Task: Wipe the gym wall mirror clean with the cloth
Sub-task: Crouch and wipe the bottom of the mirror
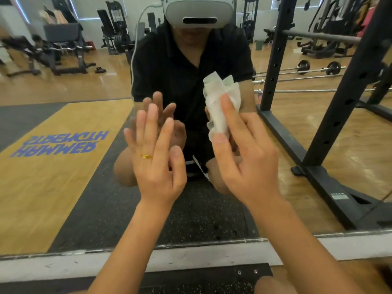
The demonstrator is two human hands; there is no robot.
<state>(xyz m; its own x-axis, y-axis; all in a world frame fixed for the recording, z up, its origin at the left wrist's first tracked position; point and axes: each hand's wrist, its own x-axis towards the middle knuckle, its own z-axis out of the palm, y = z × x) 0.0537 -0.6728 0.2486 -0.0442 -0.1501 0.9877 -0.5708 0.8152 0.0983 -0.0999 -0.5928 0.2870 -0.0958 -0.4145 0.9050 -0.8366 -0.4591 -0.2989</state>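
Cloth (220,102) sits bunched, pinched in right hand (248,158) fingers toward the mirror (53,187), ready to wipe; left hand (157,158) spreads open-fingered close to it, probably bracing.

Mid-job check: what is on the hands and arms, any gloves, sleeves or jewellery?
No gloves. The left forearm and right forearm are bare to the frame's edge, no watch. The left hand wears a thin gold ring on one finger; the right hand wears nothing. Reflected in the mirror: short black sleeves.
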